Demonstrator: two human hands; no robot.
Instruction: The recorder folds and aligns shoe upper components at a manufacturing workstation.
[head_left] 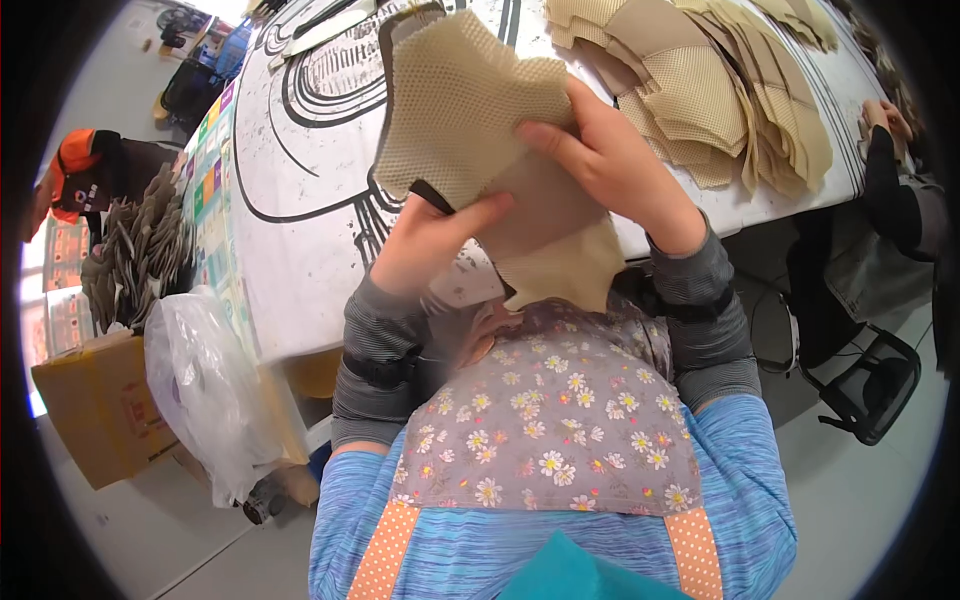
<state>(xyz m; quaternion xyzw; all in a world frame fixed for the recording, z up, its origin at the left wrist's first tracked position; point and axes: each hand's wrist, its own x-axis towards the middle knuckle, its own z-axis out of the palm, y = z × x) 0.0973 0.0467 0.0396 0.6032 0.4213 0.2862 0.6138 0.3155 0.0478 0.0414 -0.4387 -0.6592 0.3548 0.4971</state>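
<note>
I hold a beige honeycomb-mesh fabric piece [465, 105], cut in a curved shape with a dark edge along its left side, above the near part of the table. My left hand [430, 240] is closed on its lower left corner, thumb on top, by a short black strip. My right hand [615, 160] grips the right side, with the thumb over the mesh and the fingers partly hidden behind. Below the mesh hangs a smoother tan panel [545, 205] with another mesh part at its bottom; whether it is one piece or several layers, I cannot tell.
Stacks of similar beige mesh pieces [700, 90] lie on the white, black-lined tabletop [290, 260] at the far right. At left stand a cardboard box [105, 405], a clear plastic bag [205, 390] and a grey-brown heap of pieces [140, 250]. Other people sit at both sides.
</note>
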